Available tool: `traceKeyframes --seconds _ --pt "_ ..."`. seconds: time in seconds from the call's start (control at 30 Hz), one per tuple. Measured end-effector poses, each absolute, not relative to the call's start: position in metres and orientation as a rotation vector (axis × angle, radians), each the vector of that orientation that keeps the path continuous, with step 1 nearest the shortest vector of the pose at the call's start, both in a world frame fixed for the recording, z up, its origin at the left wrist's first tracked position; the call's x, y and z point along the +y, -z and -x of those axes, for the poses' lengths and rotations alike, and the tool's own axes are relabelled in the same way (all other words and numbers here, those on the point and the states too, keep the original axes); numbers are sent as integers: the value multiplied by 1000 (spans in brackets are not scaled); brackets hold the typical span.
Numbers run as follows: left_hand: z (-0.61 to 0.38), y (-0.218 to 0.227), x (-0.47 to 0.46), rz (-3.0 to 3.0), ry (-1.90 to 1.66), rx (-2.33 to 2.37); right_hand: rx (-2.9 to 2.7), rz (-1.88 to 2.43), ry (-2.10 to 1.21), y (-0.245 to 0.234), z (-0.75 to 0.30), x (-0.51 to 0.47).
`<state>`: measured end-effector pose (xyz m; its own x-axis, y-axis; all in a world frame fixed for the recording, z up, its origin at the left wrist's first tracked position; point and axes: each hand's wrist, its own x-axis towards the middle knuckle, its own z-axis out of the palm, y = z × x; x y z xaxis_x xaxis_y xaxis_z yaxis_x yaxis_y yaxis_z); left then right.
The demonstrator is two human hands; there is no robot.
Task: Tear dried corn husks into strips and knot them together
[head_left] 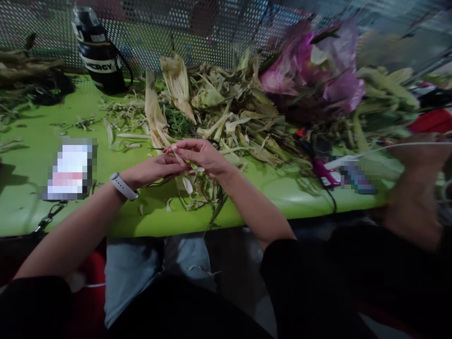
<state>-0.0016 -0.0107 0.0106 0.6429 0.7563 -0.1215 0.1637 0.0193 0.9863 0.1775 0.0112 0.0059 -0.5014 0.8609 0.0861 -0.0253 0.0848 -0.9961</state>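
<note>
My left hand (160, 168), with a white band on its wrist, meets my right hand (204, 156) above the green table. Fingers of both hands are closed around a thin pale strip of corn husk (178, 158), which runs between the fingertips. Part of the strip is hidden by the fingers. Under the hands lie torn husk scraps (189, 186). Just beyond them stands a long dry corn husk (154, 106), beside a small tuft of green strands (178, 122).
A heap of dry husks (243, 127) and a pink plastic bag (310, 70) lie behind. A black bottle (100, 61) stands at the back left. A blurred phone (70, 167) lies left. Another person's arm (415, 188) rests at the right.
</note>
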Motion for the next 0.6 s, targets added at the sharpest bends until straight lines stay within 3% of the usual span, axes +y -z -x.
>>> traceKeyframes --seconds 0.4,0.6 --pt "-2 -13 -12 -1535 -407 829 -1601 748 -1112 1 -163 3" --pt "3 -12 -9 -1434 -662 877 -1607 965 -1201 -16 -186 12"
